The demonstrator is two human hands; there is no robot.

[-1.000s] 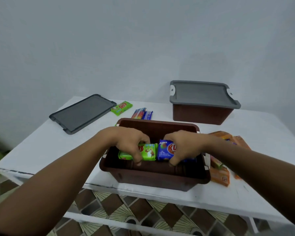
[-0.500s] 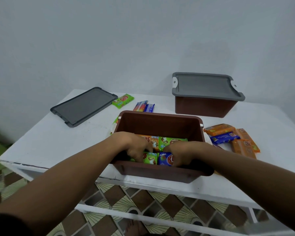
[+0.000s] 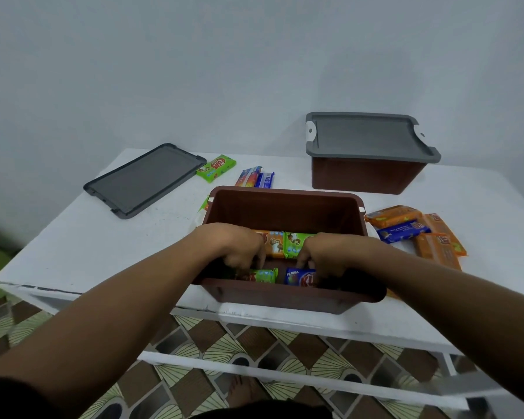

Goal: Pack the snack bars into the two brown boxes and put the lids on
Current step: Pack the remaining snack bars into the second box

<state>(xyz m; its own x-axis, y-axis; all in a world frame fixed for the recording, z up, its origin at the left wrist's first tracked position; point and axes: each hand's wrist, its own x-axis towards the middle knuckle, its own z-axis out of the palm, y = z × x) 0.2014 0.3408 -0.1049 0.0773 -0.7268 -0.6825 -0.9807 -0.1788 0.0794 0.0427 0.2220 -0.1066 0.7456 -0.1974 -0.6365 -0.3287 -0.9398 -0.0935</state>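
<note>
Hands [image 3: 239,249] on bars [image 3: 262,275] (open box [image 3: 285,204])

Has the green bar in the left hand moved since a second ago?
Yes. The green bar has gone down: it was level with the open box's rim, now it lies low inside.

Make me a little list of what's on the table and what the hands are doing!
open box: near, bars inside
left hand: in the open box, on a green bar
right hand: in the open box, on a blue bar
closed box: far right, grey lid on
loose lid: far left, flat on table
orange and blue bars: right of open box
</note>
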